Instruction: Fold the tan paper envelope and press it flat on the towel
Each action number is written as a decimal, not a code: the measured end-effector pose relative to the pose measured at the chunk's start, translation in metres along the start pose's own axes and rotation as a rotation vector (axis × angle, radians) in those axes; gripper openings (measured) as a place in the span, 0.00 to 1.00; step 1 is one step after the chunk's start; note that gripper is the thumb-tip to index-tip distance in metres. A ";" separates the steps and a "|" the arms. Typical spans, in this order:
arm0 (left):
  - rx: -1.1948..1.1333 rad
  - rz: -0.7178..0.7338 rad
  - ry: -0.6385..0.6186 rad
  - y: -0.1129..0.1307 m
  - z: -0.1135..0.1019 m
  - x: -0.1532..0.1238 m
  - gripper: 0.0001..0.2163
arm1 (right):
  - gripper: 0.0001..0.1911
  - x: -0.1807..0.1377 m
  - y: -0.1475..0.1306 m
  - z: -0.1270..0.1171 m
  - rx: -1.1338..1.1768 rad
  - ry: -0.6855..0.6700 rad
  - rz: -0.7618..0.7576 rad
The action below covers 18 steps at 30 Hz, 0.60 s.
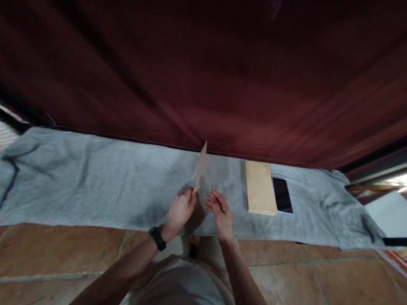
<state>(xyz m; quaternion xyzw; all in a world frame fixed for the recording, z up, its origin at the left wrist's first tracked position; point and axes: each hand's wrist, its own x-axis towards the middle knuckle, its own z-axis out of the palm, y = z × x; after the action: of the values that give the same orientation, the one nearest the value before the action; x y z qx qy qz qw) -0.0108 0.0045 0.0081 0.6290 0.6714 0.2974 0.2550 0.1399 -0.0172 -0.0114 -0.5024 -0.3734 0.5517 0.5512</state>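
Closest to me is my lap in pale clothing (184, 295), with both forearms reaching out over the brown tiled floor (43, 256). A black wristband (157, 238) sits on my left wrist.

My left hand (180, 211) has its fingers closed on the lower corner of a thin tan paper sheet (201, 164). The sheet stands upright and almost edge-on to me, so I cannot make out its face. My right hand (220, 213) is just beside it, fingers spread and loose, gripping nothing; whether it touches the sheet I cannot tell.

Both hands are over a long grey cloth (83, 181) spread on the floor, its left end cut off by the frame. Further right on the cloth lies a flat tan stack (259, 187), with a black phone (282, 195) just beside it. Behind everything hangs a dark red curtain (215, 64).
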 end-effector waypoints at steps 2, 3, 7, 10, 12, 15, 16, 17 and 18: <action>-0.401 -0.205 0.040 0.003 -0.002 0.005 0.09 | 0.31 0.002 0.004 0.000 -0.083 -0.008 0.002; -0.605 -0.292 0.038 0.004 -0.002 0.006 0.11 | 0.32 0.002 0.007 -0.001 -0.125 -0.008 0.013; -1.143 -0.474 -0.039 0.006 0.014 -0.008 0.19 | 0.33 -0.002 0.018 0.002 -0.095 -0.016 0.125; -1.257 -0.564 -0.063 0.005 0.032 -0.024 0.20 | 0.29 -0.007 0.021 0.004 0.008 -0.005 0.194; -1.269 -0.592 -0.127 0.004 0.040 -0.031 0.19 | 0.26 -0.008 0.021 0.003 0.033 0.036 0.210; -1.245 -0.636 -0.151 0.000 0.042 -0.033 0.18 | 0.23 -0.004 0.022 -0.006 0.026 0.080 0.225; -1.229 -0.643 -0.130 -0.002 0.041 -0.032 0.18 | 0.23 -0.003 0.022 -0.011 0.013 0.085 0.222; -1.208 -0.638 -0.103 -0.004 0.038 -0.030 0.17 | 0.22 -0.001 0.022 -0.015 -0.006 0.089 0.215; -1.180 -0.622 -0.072 -0.007 0.035 -0.028 0.17 | 0.21 0.001 0.023 -0.019 -0.029 0.089 0.201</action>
<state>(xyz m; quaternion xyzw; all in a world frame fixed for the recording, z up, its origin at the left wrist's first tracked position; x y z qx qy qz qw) 0.0115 -0.0209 -0.0217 0.1706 0.5373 0.5062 0.6527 0.1526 -0.0217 -0.0378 -0.5692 -0.3042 0.5759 0.5018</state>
